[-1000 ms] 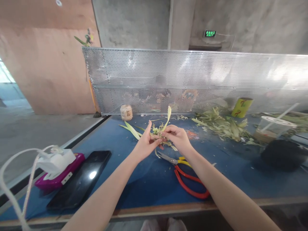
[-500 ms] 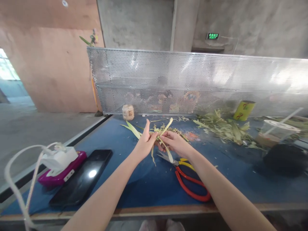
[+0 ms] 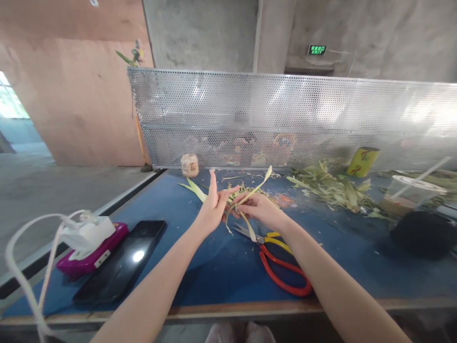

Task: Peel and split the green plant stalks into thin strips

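My right hand (image 3: 259,208) is closed, its fingertips pinching pale green leaf strips (image 3: 260,182) that cross in front of my hands. One strip sticks up to the right; another hangs down over the scissor blades. Close beside it, my left hand (image 3: 213,206) has one finger pointing up and another stretched towards the strips; its lower fingers are partly hidden. Behind both hands lies a knobbly, plaited-looking green piece (image 3: 246,189), mostly covered by them. A broad leaf (image 3: 195,189) extends left of my left hand. Scissors (image 3: 276,259) with red and yellow handles lie below my right hand.
A phone (image 3: 121,262) and a purple power strip (image 3: 93,257) with white plugs and cables lie left. On the right are a leaf heap (image 3: 332,188), a yellow-green can (image 3: 363,162), a drink cup (image 3: 410,195) and a dark round object (image 3: 424,233). A perforated metal screen (image 3: 285,119) stands behind.
My left hand has shifted slightly left, and its finger has lifted off the strips. The upright strip now leans further right, held by my right hand.
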### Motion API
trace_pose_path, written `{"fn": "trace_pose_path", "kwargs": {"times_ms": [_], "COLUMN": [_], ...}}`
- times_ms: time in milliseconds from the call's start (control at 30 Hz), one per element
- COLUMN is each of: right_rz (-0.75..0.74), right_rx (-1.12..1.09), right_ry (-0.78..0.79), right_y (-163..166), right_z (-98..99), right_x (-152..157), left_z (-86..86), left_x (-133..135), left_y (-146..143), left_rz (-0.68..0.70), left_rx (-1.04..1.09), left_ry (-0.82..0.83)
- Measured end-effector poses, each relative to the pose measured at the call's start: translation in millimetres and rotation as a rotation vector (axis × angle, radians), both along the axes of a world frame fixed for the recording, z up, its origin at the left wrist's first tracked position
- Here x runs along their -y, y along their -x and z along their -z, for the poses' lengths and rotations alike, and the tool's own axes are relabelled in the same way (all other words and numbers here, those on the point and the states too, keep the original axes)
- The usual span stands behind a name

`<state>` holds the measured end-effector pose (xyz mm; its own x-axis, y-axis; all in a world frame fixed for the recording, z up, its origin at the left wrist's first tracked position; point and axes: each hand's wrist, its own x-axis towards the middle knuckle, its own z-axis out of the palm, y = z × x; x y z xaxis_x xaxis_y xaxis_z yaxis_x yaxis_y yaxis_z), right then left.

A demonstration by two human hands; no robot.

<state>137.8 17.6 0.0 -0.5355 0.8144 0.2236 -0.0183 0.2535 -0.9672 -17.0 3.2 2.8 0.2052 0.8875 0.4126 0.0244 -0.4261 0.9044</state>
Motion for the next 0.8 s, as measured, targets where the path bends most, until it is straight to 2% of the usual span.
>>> {"fn": "trace_pose_path", "kwargs": {"times_ms": [100,200,467,633,733,800], "right_rz": [0.066,0.113,0.091,0.104,0.102,0.087], "right_rx": [-0.114,-0.216,-0.359,-0.387,-0.377,-0.36], "right_ry": [0.091,0.143,0.256,0.285,0.28,0.269], "right_y": [-1,-3,-3,-3,-3,-3], "right_z": [-1.1,-1.4,-0.6,-0.5,0.7,2.0], "right_x": [-2,-4,-7,-8,-9,-10], "left_z": [2.0,4.0,8.2,7.6,4.8,4.1], "left_x": [-5,-11,-13,-10,-8,-8], "left_y": [3,4,7,8,5,3], "left_rz": [-0.055,-0.111,0.007,-0.071,-0.084,-0.044], "left_rx": [-0.003,-0.005,0.014,-0.08,-0.01,0.033], "left_ry": [0.027,-0.029,-0.039,-0.124,-0.042,0.045]}}
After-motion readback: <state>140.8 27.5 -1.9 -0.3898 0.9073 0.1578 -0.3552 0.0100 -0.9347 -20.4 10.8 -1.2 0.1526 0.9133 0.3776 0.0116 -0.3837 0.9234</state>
